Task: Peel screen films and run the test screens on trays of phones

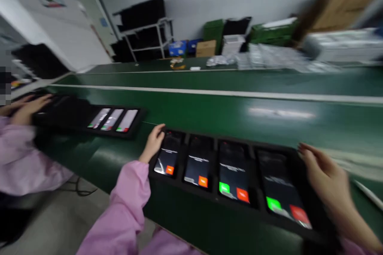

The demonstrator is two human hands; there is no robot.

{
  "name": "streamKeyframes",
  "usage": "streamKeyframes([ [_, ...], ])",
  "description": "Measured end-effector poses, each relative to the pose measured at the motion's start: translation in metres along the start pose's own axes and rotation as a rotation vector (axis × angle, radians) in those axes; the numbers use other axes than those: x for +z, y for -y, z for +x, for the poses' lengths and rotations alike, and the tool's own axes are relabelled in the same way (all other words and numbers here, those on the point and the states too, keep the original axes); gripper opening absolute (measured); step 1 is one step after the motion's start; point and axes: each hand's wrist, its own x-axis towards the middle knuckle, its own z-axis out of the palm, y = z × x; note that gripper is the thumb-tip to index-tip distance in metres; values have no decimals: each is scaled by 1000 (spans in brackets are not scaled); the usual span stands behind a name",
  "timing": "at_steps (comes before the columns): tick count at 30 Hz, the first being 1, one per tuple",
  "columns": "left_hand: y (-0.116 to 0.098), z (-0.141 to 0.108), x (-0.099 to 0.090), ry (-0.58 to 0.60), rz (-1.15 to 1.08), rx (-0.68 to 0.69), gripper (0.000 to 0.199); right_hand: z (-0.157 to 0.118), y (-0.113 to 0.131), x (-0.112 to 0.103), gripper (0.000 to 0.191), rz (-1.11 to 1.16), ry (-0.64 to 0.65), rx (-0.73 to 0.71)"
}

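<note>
A long black tray (216, 199) lies at a slant on the green bench in front of me. Several smartphones stand side by side in its compartments, screens lit. The leftmost phone (168, 158) and the second phone (197, 164) each show an orange-red button. On the third phone (233, 171) and the rightmost phone (278, 185) there is a green button as well as a red one. My left hand (154, 142) grips the tray's left end, fingers over its far corner. At the right end, my right hand (327, 173) holds the tray's edge, slightly blurred.
Left of my tray, another black tray (136, 127) holds phones with whitish screens. A co-worker's hands (30, 107) in pink sleeves are beyond it. A white strip (191, 91) runs along the green bench. Plastic bags (263, 57) and boxes line the back. A white pen-like stick (369, 195) lies right.
</note>
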Motion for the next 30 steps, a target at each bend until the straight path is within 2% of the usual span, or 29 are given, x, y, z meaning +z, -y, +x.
streamKeyframes([
  [3, -16, -17, -13, -39, 55, 44, 44, -35, -13, -32, 42, -19, 28, 24],
  [5, -28, -44, -23, -13, 110, 83, 38, -69, -5, -48, 42, -29, 58, -13],
  [7, -39, -79, -26, 54, 164, 119, 34, -107, 10, -57, 32, -60, 118, -86],
  [9, -44, -113, -20, 85, 255, 209, 29, -139, 23, -61, 27, -130, 170, -215],
  [12, -47, -145, -3, 69, 506, 464, 30, -164, 32, -62, 28, -268, 196, -348],
  [14, -48, -152, 5, 74, 600, 566, 33, -167, 36, -60, 28, -377, 224, -386],
  [17, -54, -152, 9, 130, 652, 604, 31, -161, 49, -50, 25, -469, 240, -419],
  [19, -58, -150, 9, 163, 681, 604, 30, -159, 66, -36, 25, -419, 259, -465],
  [22, -67, -151, 13, 179, 676, 579, 28, -158, 92, -8, 31, -346, 374, -530],
  [24, -73, -153, 18, 187, 656, 552, 28, -156, 104, 5, 35, -330, 396, -514],
  [27, -78, -157, 21, 238, 703, 509, 32, -147, 110, 4, 21, -261, 304, -508],
  [30, -72, -159, 6, 262, 768, 477, 38, -137, 100, -14, 15, -243, 278, -605],
])
